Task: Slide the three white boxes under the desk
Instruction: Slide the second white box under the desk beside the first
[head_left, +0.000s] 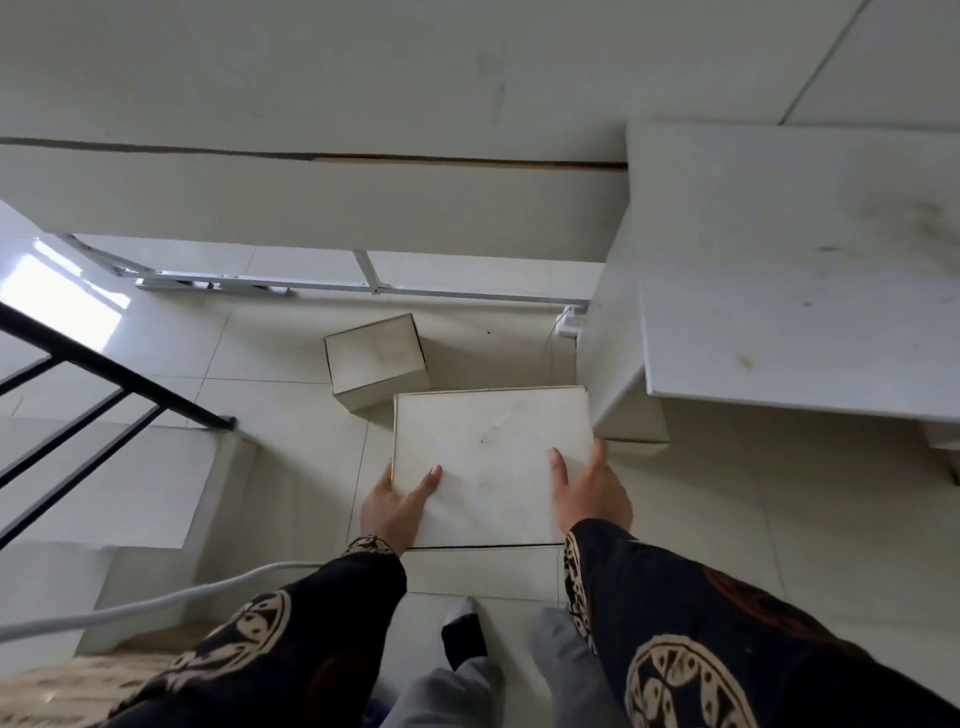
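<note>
A large flat white box (491, 457) lies in front of me on the tiled floor. My left hand (395, 506) grips its near left corner, thumb on top. My right hand (592, 488) holds its right edge, thumb on the lid. A second white box (483, 569) shows below the big one, only its near side visible. A smaller white box (376, 358) stands on the floor just beyond, touching the big box's far left corner. The long white desk (311, 202) runs across the back, with open floor under it.
A second white desk (800, 291) stands to the right, its side panel close to the big box. A metal frame bar (363, 286) and a white power plug (569, 322) lie under the long desk. A black railing (104, 374) and stairs are at left. My feet are below.
</note>
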